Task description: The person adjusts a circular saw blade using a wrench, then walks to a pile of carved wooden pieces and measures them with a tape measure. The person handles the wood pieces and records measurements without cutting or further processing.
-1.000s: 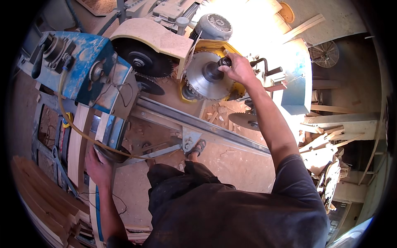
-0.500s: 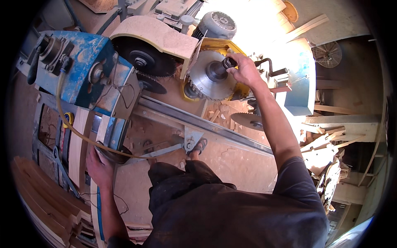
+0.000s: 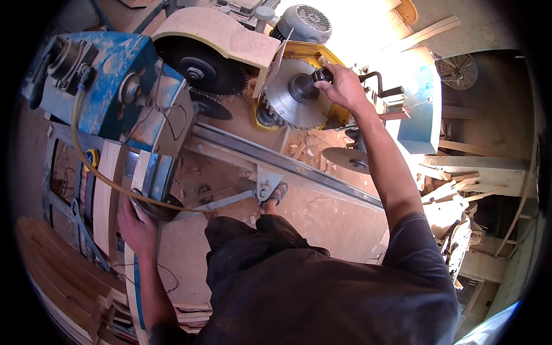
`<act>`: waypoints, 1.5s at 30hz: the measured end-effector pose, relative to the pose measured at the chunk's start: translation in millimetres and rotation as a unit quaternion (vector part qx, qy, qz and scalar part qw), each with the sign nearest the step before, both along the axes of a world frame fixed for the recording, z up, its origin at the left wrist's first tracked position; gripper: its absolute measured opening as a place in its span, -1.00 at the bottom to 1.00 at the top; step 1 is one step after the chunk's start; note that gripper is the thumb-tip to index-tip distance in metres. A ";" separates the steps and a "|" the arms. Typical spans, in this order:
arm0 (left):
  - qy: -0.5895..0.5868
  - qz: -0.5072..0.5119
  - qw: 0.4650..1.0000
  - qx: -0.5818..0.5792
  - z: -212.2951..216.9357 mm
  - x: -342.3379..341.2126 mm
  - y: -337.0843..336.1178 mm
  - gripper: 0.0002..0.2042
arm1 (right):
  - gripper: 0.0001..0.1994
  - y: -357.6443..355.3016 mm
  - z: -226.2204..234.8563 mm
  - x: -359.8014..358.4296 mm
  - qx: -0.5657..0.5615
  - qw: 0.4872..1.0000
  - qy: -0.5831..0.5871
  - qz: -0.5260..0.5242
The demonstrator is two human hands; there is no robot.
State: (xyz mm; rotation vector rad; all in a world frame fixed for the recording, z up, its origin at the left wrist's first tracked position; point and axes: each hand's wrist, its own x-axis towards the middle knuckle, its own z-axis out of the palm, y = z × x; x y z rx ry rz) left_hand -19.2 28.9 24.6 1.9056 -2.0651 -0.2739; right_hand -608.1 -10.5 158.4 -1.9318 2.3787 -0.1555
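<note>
My right hand is closed around the black spindle end in front of a toothed circular saw blade. The blade stands upright against a yellow housing, its dark hub at the centre. Low on the left, my left hand has its fingers at the rim of a dark round wheel below the blue machine body; its fingertips are partly hidden. A yellowish hose runs down from the blue body and passes across the wheel.
Left of the bright blade, a dark saw blade sits under a cream guard. A lower blade shows beneath my right forearm. A metal rail crosses before my feet. Stacked boards lie lower left; wood scraps lie right.
The view has shifted slightly. My right hand has turned a little on the spindle end, with a finger now reaching higher. The left hand stays at the wheel.
</note>
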 end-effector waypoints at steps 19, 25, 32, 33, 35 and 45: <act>-0.009 -0.005 1.000 -0.015 1.7 4.6 2.5 -0.59 | -0.43 -16.6 15.7 31.2 0.077 0.992 0.017 -0.097; -0.002 -0.003 1.000 -0.017 0.6 1.8 1.5 -0.58 | -0.30 -7.4 -0.8 11.6 -0.041 0.998 -0.026 -0.030; -0.004 -0.008 1.000 -0.023 2.4 1.2 1.2 -0.58 | -0.37 -7.0 -4.8 16.2 -0.049 0.981 -0.069 -0.177; -0.004 -0.007 1.000 -0.024 1.6 2.1 1.5 -0.58 | -0.40 -5.3 0.0 19.8 -0.032 0.983 -0.074 -0.167; -0.006 -0.006 1.000 -0.027 0.8 4.0 2.6 -0.58 | -0.51 -4.3 -7.2 25.5 -0.039 0.987 -0.071 -0.138; 0.001 -0.008 1.000 -0.015 1.5 1.1 1.4 -0.58 | -0.67 -7.5 -30.0 9.9 -0.118 0.991 0.020 0.061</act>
